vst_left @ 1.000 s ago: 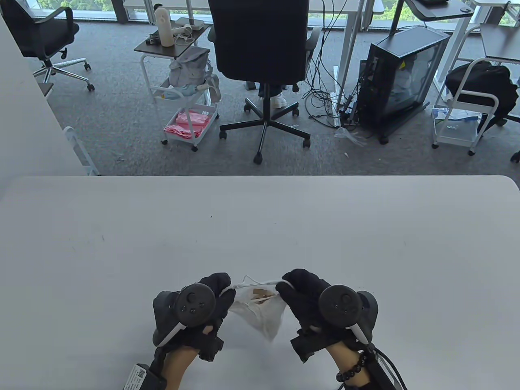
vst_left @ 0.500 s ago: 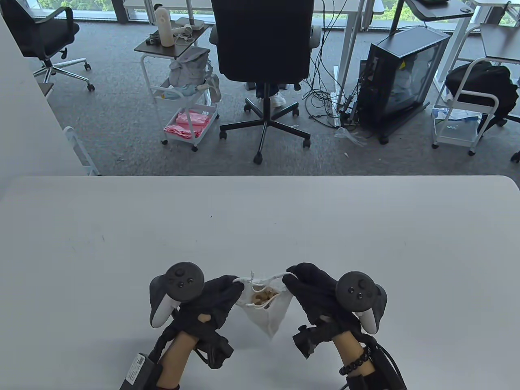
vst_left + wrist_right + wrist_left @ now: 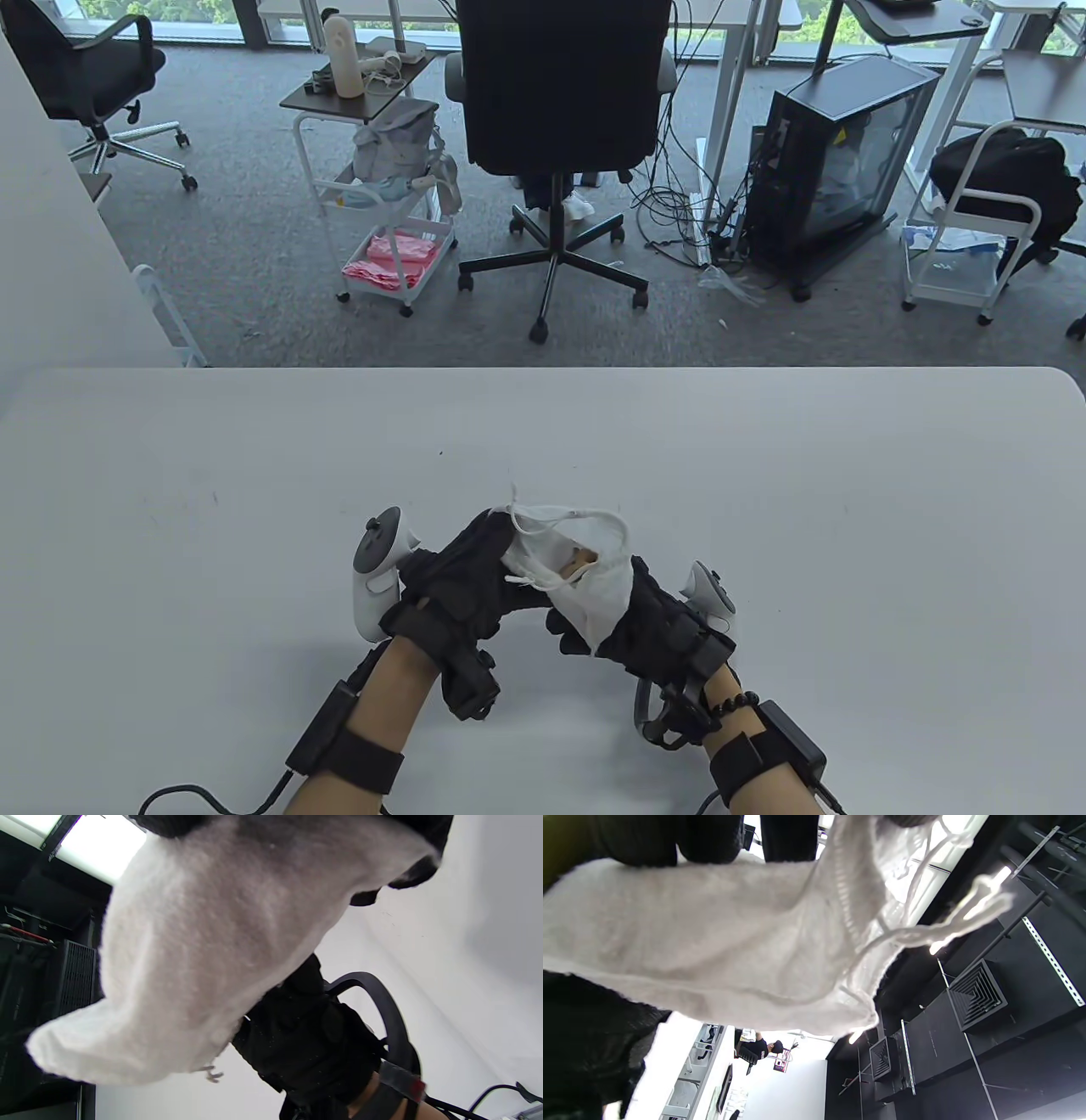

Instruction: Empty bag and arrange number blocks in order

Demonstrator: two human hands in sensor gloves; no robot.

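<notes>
Where white table point(image 3: 764, 509) ends: grey carpet point(image 3: 254, 255), black office chair point(image 3: 560, 85).

My left hand point(image 3: 462, 586) and right hand point(image 3: 653, 624) wear black knit gloves with black-and-white trackers. Bare forearms carry black straps, small boxes and cables; beads point(image 3: 736, 703) circle my right wrist.
</notes>
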